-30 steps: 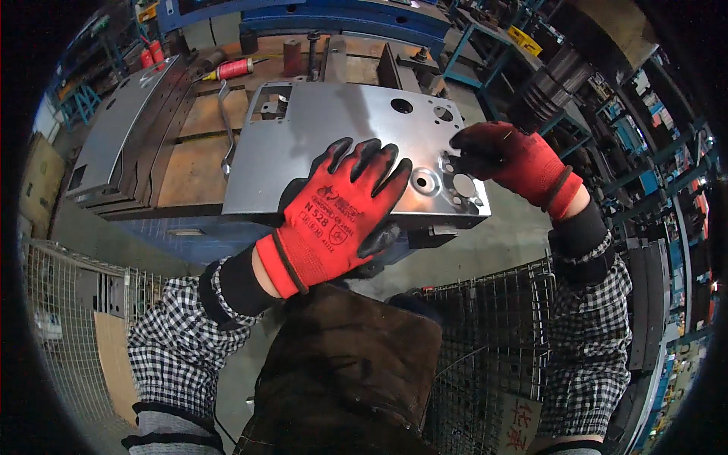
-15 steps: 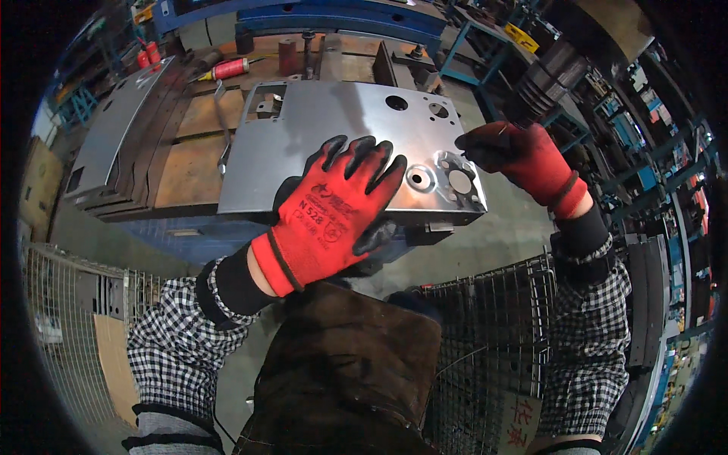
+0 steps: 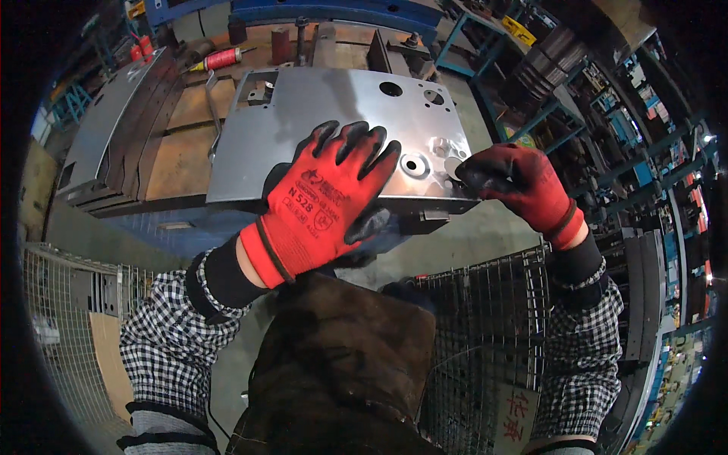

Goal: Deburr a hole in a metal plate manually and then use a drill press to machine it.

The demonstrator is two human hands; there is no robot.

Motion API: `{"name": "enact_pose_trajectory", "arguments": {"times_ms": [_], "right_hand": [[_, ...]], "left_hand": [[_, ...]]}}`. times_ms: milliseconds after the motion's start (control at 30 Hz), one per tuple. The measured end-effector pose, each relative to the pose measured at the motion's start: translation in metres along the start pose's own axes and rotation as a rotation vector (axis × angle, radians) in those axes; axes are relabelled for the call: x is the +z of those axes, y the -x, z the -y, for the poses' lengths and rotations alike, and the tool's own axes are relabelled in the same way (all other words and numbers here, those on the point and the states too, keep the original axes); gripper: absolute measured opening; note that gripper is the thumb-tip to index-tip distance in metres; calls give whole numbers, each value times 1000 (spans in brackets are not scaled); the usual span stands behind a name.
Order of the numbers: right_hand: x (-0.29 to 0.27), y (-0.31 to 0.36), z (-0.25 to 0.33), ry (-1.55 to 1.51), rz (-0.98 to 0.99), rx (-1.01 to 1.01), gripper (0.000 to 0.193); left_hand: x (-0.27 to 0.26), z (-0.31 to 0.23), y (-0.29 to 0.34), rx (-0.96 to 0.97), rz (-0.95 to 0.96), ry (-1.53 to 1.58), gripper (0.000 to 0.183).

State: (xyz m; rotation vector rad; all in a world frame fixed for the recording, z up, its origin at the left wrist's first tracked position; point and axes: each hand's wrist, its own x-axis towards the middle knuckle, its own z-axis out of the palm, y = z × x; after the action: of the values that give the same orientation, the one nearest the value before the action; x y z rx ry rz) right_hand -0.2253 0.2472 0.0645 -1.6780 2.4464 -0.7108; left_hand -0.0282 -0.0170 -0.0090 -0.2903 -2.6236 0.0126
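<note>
A flat, shiny sheet metal panel point(image 3: 303, 98) with several cut-outs lies on the workbench. My left hand point(image 3: 326, 189), in a red and black glove, rests over the panel's near edge with fingers spread. To its right is a raised ring with a small hole point(image 3: 412, 164). My right hand point(image 3: 523, 182), gloved alike, is at the panel's right end with its fingers curled together. Its fingertips are beside a pale round spot point(image 3: 453, 167) and cover part of that corner. Whatever these fingers may hold is hidden.
Stacked metal panels point(image 3: 114, 129) stand left on the bench. Behind lie a red roll with a yellow tip point(image 3: 221, 59) and upright metal posts point(image 3: 301, 42). A dark ribbed machine part point(image 3: 550, 64) hangs at upper right. Wire cages point(image 3: 485, 303) flank me below.
My right hand has come down and slightly left, onto the panel's right corner. My left hand stays on the panel. The whole view has shifted a little.
</note>
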Motion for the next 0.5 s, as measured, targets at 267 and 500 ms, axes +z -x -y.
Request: {"name": "enact_pose_trajectory", "arguments": {"times_ms": [267, 500], "right_hand": [[0, -1, 0, 94, 2, -1, 45], [2, 0, 7, 211, -7, -23, 40]], "left_hand": [[-4, 0, -1, -2, 23, 15, 80], [-3, 0, -2, 0, 5, 22, 78]]}}
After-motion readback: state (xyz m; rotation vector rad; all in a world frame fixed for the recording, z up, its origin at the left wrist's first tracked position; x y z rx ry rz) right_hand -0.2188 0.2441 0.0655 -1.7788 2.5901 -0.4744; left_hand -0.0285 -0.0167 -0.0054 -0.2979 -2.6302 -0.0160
